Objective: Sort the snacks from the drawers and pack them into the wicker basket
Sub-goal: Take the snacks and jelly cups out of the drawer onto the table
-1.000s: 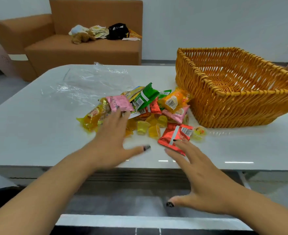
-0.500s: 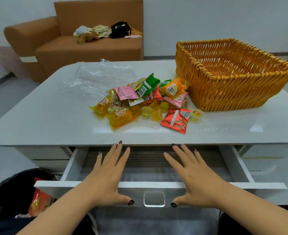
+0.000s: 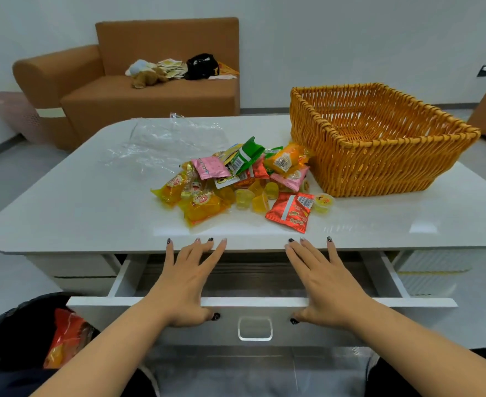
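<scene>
Now I am resting both hands, left (image 3: 185,285) and right (image 3: 326,285), spread flat on the open drawer (image 3: 350,302) front. I should be pushing evenly so it slides shut straight, then turning to the snacks (image 3: 236,181).

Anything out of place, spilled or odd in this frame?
Nothing is damaged. The mixed snack packets and jelly cups lie in a loose heap on the white table, beside the orange wicker basket, whose visible inside looks empty. A crumpled clear plastic bag lies behind them, and the white drawer stands open.
</scene>
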Tool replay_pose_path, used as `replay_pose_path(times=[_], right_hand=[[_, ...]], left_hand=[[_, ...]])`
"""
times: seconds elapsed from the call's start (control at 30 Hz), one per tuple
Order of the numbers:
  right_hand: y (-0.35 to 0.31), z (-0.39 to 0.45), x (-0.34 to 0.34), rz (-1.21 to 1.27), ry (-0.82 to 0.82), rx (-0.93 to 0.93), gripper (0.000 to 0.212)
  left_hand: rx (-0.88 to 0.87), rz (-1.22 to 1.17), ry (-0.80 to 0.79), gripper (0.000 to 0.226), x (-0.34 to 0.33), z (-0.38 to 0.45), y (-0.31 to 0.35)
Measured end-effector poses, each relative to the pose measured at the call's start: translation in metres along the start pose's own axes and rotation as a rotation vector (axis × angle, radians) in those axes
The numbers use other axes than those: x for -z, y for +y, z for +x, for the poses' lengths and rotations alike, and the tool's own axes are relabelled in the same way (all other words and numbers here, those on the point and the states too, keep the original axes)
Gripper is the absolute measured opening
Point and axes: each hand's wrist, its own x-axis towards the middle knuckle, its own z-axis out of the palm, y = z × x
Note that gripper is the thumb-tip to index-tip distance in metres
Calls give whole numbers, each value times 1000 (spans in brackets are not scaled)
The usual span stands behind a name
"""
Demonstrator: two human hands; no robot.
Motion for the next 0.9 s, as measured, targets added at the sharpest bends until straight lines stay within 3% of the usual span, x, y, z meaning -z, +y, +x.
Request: replay_pose_path(times=[0.13,0.33,0.5,0.73,0.9], right_hand=[[2,16,-5,-20,65,-22,105],[12,36,-20,-67,226,-83,105],[13,49,-24,-81,352,-75,95],[11,66,-30,-113,519,-92,74],[11,67,-34,-84,557,-90,78]], left_hand=[[-9,-11,156,106,-8,11,-3],[-32,-23,343,97,-23,30,-11],[-100,-49,403,86,-25,42,-12],[-40,-10,539,82,-23,65,-8],[-2,-16,578,80,-24,69,0]])
